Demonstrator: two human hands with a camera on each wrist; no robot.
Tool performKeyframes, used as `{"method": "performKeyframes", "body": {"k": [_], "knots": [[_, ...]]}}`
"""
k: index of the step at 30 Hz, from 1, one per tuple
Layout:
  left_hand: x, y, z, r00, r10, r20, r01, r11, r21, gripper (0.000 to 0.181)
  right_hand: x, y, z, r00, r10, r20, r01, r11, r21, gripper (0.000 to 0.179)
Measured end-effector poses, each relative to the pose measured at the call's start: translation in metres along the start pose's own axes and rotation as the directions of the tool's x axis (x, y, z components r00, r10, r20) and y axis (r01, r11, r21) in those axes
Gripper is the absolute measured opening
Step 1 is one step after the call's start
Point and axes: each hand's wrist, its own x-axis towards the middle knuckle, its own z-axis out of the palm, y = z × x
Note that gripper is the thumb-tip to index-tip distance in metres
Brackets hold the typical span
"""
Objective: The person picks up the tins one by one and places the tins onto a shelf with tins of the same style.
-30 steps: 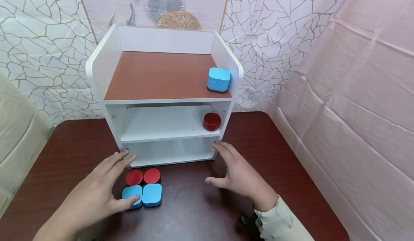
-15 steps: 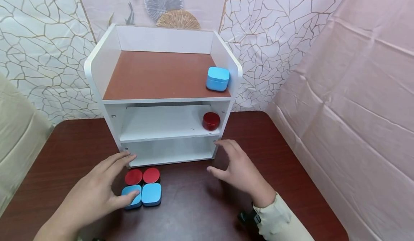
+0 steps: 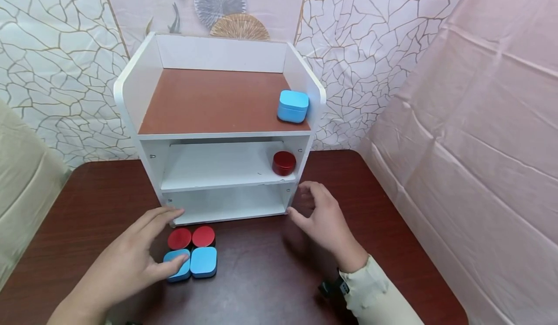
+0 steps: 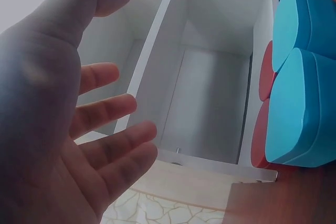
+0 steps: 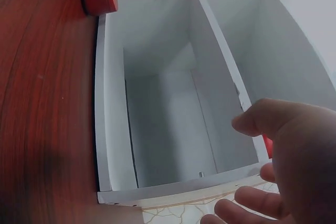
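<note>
My left hand hovers with spread fingers, its thumb overlapping the left blue box in the head view. In the left wrist view the hand is apart from the boxes and holds nothing. A second blue box sits beside the first. Behind them are two round red tins. My right hand is at the lower right side of the white shelf unit, fingers bent loosely, nothing in it. Whether its fingertips touch the side panel, I cannot tell.
On the unit's brown top stands another blue box, at the right. A red tin is at the right end of the middle shelf. The unit stands on a dark wooden table, with patterned cloth behind.
My right hand has moved slightly to the right and forward, to the unit's lower right side, its fingers bending more. The left hand stays almost still; boxes and tins have not moved.
</note>
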Motion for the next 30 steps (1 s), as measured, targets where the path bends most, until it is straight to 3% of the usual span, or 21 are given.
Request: {"method": "performKeyframes", "body": {"k": [9,20,30], "knots": [[0.001,0.003,-0.002,1.000,-0.001,0.009,0.002,1.000,-0.022,0.088,0.008,0.007,0.004,0.996,0.082,-0.023,-0.080,0.994,0.071,0.058],[0.002,0.004,-0.003,1.000,0.021,0.001,-0.021,0.998,-0.059,0.085,0.021,0.010,0.010,0.990,0.133,-0.052,-0.120,0.973,0.197,0.053],[-0.001,0.006,-0.003,0.995,-0.067,0.071,0.073,0.995,-0.072,0.080,0.030,0.012,0.022,0.983,0.171,-0.069,-0.142,0.941,0.307,0.053]]}}
